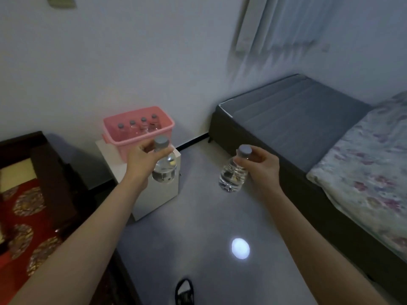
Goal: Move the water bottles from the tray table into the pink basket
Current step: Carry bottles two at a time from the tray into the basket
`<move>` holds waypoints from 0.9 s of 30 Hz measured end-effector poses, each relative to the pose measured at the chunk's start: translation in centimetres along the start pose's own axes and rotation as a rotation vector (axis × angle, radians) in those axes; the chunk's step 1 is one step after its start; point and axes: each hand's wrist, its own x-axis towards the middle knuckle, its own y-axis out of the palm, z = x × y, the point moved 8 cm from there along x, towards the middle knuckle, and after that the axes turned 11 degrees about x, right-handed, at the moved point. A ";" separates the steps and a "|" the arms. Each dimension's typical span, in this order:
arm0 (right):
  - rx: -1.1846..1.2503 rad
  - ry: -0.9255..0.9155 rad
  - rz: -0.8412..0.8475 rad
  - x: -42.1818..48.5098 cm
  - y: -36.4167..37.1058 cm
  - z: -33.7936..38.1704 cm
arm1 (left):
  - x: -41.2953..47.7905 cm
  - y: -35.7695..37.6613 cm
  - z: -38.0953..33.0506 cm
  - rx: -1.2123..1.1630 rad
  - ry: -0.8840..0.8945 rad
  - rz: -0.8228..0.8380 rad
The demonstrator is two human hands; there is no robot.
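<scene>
Fingers of left hand (pixel 144 159) and right hand (pixel 263 167) curl round left bottle (pixel 164 170) and right bottle (pixel 231 176) necks, short of the pink basket (pixel 127 148), its front half unfilled.

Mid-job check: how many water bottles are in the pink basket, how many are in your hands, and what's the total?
Basket bottles, in the pink basket: 4
Left bottle, gripped by the left hand: 1
Right bottle, gripped by the right hand: 1
Total water bottles: 6
</scene>
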 end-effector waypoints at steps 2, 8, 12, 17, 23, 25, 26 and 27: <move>0.029 0.011 0.045 4.5 2.4 -1.0 | 3.9 0.3 0.4 -0.008 0.012 -0.030; 0.066 0.024 0.131 16.8 10.3 -2.7 | 15.1 0.4 1.5 -0.003 -0.017 -0.112; 0.103 0.033 0.197 23.9 16.6 -2.5 | 21.7 -0.8 1.5 0.002 -0.058 -0.143; 0.074 0.022 0.290 31.3 24.7 -2.8 | 29.3 -3.3 1.9 0.020 -0.060 -0.217; -0.003 0.067 0.424 39.1 34.0 -7.0 | 37.9 -5.6 6.3 0.043 -0.114 -0.322; -0.012 0.091 0.468 41.8 37.3 -8.8 | 41.1 -6.5 8.5 0.053 -0.146 -0.353; -0.013 0.100 0.481 43.0 38.8 -9.7 | 42.5 -6.8 9.4 0.057 -0.158 -0.359; -0.018 0.101 0.483 43.8 39.7 -10.4 | 43.3 -6.9 10.0 0.059 -0.167 -0.360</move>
